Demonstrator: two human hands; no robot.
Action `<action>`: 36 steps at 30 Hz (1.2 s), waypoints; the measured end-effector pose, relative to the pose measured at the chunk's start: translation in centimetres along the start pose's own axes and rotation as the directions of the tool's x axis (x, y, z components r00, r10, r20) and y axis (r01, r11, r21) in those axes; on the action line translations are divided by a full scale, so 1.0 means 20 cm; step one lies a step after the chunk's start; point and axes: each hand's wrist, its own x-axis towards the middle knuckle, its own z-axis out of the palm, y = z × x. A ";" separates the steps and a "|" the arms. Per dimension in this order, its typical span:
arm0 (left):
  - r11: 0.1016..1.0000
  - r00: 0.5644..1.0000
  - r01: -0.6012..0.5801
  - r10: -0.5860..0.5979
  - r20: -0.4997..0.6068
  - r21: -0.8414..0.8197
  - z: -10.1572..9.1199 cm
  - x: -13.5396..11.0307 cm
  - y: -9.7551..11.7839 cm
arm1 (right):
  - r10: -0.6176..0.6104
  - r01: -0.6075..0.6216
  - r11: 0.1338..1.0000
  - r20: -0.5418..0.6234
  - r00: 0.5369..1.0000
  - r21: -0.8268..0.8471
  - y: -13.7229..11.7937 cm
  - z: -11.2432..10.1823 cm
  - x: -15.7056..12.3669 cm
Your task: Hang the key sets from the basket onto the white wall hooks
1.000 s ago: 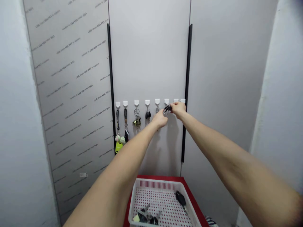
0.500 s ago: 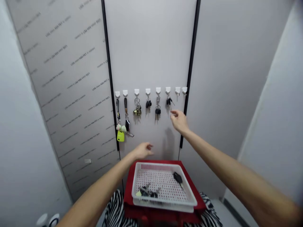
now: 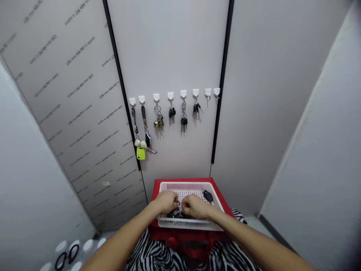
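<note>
A white perforated basket rests on a red stool below me. My left hand and my right hand are both down inside it, fingers curled around a cluster of keys between them. A black key fob lies loose at the basket's right side. On the grey wall a row of white hooks carries several key bunches, among them a black bunch on the sixth hook. The two rightmost hooks hang bare.
A yellow-green tag dangles from the leftmost hooks. Black vertical strips frame the hook panel, and a film-covered panel stands to the left. Zebra-striped fabric lies under the stool, and a spotted mat shows at lower left.
Both hands left the hooks, where a black key bunch now hangs, and dropped into the basket. My view tilted downward.
</note>
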 end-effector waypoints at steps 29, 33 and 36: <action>0.431 0.987 -0.057 -0.109 -0.114 -0.901 -0.33 0.13 0.10 | 0.171 0.167 0.750 -0.431 0.886 0.640 -0.13 -0.49 0.02; 0.625 0.974 -0.167 -0.016 -0.226 -0.762 -0.35 0.15 0.17 | 0.156 0.192 0.842 -0.568 0.808 0.504 -0.15 -0.58 0.01; 0.681 0.936 -0.310 0.096 -0.339 -0.664 -0.37 0.18 0.24 | 0.162 0.203 0.816 -0.551 0.819 0.542 -0.17 -0.64 -0.01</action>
